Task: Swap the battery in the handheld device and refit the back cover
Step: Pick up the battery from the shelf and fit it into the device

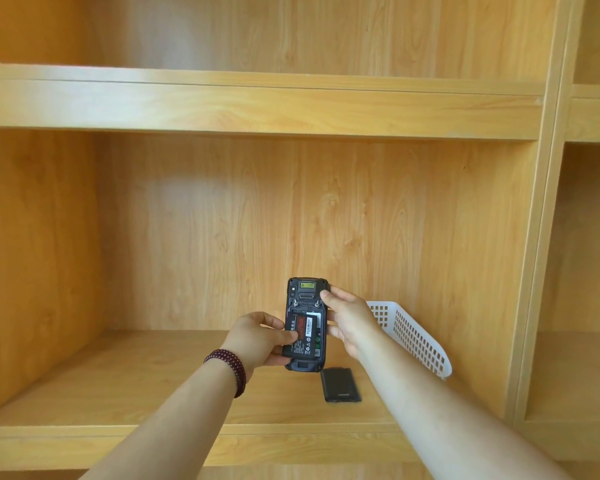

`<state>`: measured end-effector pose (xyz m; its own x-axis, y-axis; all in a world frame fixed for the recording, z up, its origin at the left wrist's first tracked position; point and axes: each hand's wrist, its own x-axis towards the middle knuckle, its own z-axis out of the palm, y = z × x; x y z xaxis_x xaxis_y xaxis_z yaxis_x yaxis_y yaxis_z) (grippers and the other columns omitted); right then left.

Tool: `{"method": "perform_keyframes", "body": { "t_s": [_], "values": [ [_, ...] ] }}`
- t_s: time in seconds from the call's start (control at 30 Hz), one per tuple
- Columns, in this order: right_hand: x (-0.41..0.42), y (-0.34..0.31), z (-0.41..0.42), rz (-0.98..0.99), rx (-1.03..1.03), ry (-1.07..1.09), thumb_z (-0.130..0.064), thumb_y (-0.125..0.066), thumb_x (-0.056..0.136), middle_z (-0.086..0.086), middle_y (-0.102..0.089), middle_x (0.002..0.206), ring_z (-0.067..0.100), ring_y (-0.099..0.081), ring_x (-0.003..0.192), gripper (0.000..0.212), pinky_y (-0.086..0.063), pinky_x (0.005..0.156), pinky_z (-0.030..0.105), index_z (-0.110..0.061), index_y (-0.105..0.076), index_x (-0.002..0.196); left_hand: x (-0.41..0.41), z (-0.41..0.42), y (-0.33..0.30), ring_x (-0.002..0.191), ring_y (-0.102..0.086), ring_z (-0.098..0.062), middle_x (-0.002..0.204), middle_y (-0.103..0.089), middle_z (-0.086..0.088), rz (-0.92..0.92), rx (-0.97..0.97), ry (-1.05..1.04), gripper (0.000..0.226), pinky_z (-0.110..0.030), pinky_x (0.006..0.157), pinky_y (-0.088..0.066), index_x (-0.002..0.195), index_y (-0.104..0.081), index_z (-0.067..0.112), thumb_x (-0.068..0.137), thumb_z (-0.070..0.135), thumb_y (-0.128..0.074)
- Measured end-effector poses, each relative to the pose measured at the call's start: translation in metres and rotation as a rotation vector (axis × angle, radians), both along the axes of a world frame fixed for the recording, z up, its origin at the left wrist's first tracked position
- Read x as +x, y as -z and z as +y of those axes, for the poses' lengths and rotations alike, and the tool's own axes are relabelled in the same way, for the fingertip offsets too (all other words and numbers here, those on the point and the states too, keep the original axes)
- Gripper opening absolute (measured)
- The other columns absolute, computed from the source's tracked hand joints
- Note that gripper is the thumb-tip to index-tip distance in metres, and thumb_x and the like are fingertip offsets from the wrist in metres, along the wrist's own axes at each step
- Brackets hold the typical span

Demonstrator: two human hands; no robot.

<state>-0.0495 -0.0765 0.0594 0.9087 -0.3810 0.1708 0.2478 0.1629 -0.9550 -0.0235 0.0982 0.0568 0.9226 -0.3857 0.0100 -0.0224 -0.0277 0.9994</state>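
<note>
A wooden shelf unit [291, 105] with pale grain fills the view, and the person's two forearms reach into its lower compartment, above the lower shelf board [118, 386]. A white perforated plastic basket [413, 336] sits tilted at the right of that board, partly hidden behind the right forearm.

Between the hands, held upright above the board, is the handheld device [307, 323], its back facing the camera with the cover off and the battery bay exposed. The right hand [350, 322] grips the device along its right edge, fingertips curled over the upper right corner and the side. The left hand [257, 341] grasps the battery [305, 336], thumb laid across its label and fingers behind the device's left edge; the battery sits in the bay with its left side standing slightly proud, so whether it is fully seated cannot be told. A dark red bead bracelet [229, 370] circles the left wrist.

Just below the device, lying flat on the shelf board and apart from both hands, is the dark back cover [340, 384], with small lettering near its front edge that is too small to read.
</note>
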Motion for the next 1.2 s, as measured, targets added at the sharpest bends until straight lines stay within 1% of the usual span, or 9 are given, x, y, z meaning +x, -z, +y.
{"method": "perform_keyframes", "body": {
  "t_s": [0.13, 0.33, 0.4, 0.53, 0.67, 0.77, 0.9, 1.03, 1.2],
  "values": [
    [-0.003, 0.000, 0.003, 0.000, -0.006, -0.016, -0.017, -0.061, 0.095, 0.000, -0.075, 0.099, 0.011, -0.072, 0.088, 0.015, -0.058, 0.061, 0.028, -0.028, -0.068, 0.089, -0.003, -0.004, -0.006, 0.071, -0.075, -0.029, 0.091, -0.073, -0.020, 0.036, 0.046, -0.048, 0.031, -0.032, 0.052, -0.060, 0.091, -0.054, 0.003, 0.075, 0.001, -0.080],
    [-0.003, -0.001, 0.003, 0.010, -0.012, -0.015, -0.017, -0.061, 0.095, -0.002, -0.073, 0.097, 0.010, -0.068, 0.088, 0.017, -0.056, 0.062, 0.028, -0.030, -0.065, 0.085, -0.008, -0.009, -0.011, 0.082, -0.072, -0.033, 0.107, -0.065, -0.021, 0.011, 0.173, -0.098, 0.042, -0.039, 0.060, -0.063, 0.104, -0.050, 0.003, 0.075, 0.003, -0.081],
    [-0.003, 0.001, 0.003, 0.013, -0.010, -0.021, -0.016, -0.062, 0.095, -0.002, -0.074, 0.097, 0.011, -0.069, 0.089, 0.016, -0.057, 0.062, 0.029, -0.029, -0.066, 0.086, -0.008, -0.010, -0.014, 0.078, -0.072, -0.030, 0.101, -0.067, -0.020, 0.008, 0.218, -0.083, 0.040, -0.039, 0.060, -0.063, 0.105, -0.052, 0.001, 0.077, 0.005, -0.079],
    [-0.001, 0.003, 0.002, 0.024, -0.020, -0.023, -0.018, -0.062, 0.095, 0.000, -0.074, 0.103, 0.015, -0.070, 0.096, 0.012, -0.060, 0.069, 0.033, -0.026, -0.067, 0.102, -0.006, -0.011, -0.014, 0.070, -0.073, -0.026, 0.080, -0.072, -0.013, -0.112, 0.458, -0.096, 0.030, -0.038, 0.071, -0.063, 0.072, -0.051, 0.010, 0.079, 0.019, -0.079],
    [-0.001, 0.001, 0.005, 0.027, -0.024, -0.027, -0.019, -0.064, 0.094, 0.000, -0.072, 0.105, 0.016, -0.069, 0.099, 0.016, -0.059, 0.066, 0.030, -0.022, -0.063, 0.109, 0.001, -0.009, -0.009, 0.057, -0.053, -0.014, 0.068, -0.059, -0.001, -0.223, 0.595, -0.105, 0.030, -0.026, 0.054, -0.047, 0.084, -0.060, 0.011, 0.078, 0.034, -0.077],
    [-0.001, -0.001, 0.005, 0.031, -0.007, -0.032, -0.019, -0.064, 0.094, 0.006, -0.070, 0.116, 0.022, -0.066, 0.109, 0.027, -0.058, 0.072, 0.033, -0.018, -0.062, 0.120, 0.006, -0.008, -0.006, 0.073, -0.057, -0.010, 0.084, -0.064, 0.004, -0.213, 0.507, -0.053, 0.033, -0.024, 0.057, -0.043, 0.103, -0.063, 0.016, 0.078, 0.033, -0.077],
    [-0.001, -0.003, 0.004, 0.022, 0.023, -0.052, -0.019, -0.063, 0.094, 0.008, -0.065, 0.126, 0.024, -0.060, 0.118, 0.033, -0.057, 0.079, 0.036, -0.015, -0.058, 0.127, 0.012, -0.006, -0.004, 0.096, -0.067, -0.017, 0.100, -0.074, -0.002, -0.070, 0.265, 0.060, 0.039, -0.035, 0.078, -0.054, 0.116, -0.060, 0.018, 0.080, 0.016, -0.075],
    [-0.001, -0.003, 0.002, 0.006, 0.003, -0.092, -0.019, -0.062, 0.095, 0.006, -0.064, 0.126, 0.024, -0.058, 0.121, 0.025, -0.051, 0.100, 0.046, -0.019, -0.059, 0.119, 0.017, -0.004, -0.003, 0.088, -0.074, -0.023, 0.092, -0.078, -0.008, 0.021, 0.082, 0.129, 0.037, -0.037, 0.069, -0.061, 0.113, -0.062, 0.009, 0.080, 0.000, -0.074],
    [-0.008, -0.002, -0.008, 0.013, -0.091, -0.307, -0.013, -0.068, 0.089, 0.005, -0.070, 0.121, 0.020, -0.065, 0.114, 0.041, -0.052, 0.097, 0.043, -0.033, -0.058, 0.123, 0.022, -0.002, -0.005, 0.084, -0.075, -0.024, 0.091, -0.078, -0.010, 0.019, 0.041, 0.163, 0.032, -0.038, 0.066, -0.061, 0.109, -0.062, 0.007, 0.080, -0.001, -0.074]
  ]
}}
